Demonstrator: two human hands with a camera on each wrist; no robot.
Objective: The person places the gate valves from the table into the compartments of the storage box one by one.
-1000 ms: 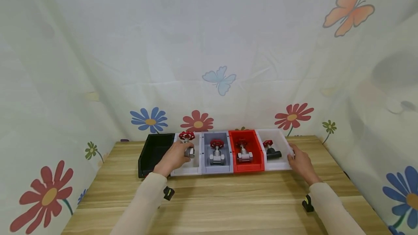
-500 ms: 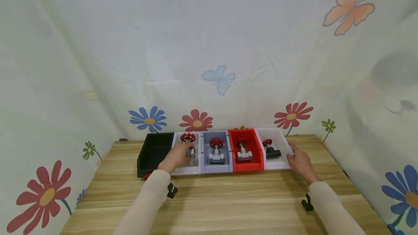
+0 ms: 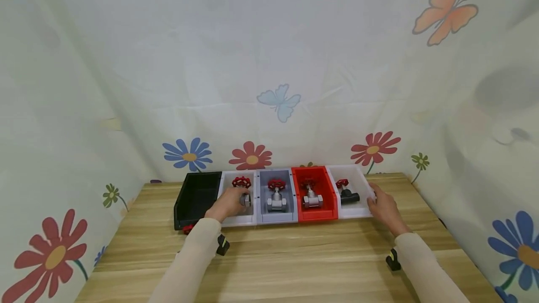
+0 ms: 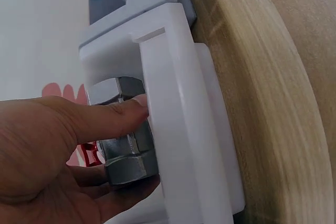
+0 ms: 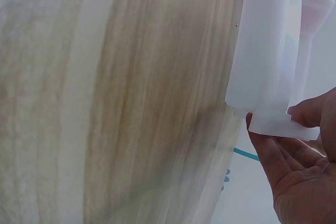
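My left hand (image 3: 227, 204) holds a metal gate valve (image 4: 128, 153) by its body, thumb on one side and fingers beneath. Its red handwheel (image 3: 241, 182) points toward the back. The valve sits inside the left white bin (image 3: 238, 221), close behind the front lip in the left wrist view. My right hand (image 3: 385, 206) grips the side wall of the right white bin (image 5: 262, 51), with the thumb on the inner side and fingers outside. In that bin lies a black valve (image 3: 349, 197) with a red handwheel.
Between the white bins stand a grey bin (image 3: 262, 217) and a red bin (image 3: 328, 214), each holding a metal valve with a red handwheel. A black bin (image 3: 181, 222) ends the row at left. Something red (image 3: 187, 229) shows at its front, partly behind the sleeve. A patterned curtain hangs behind.
My left hand has lowered the gate valve a little, further into the left white bin. The right hand keeps its grip on the right bin. The head view has shifted slightly.
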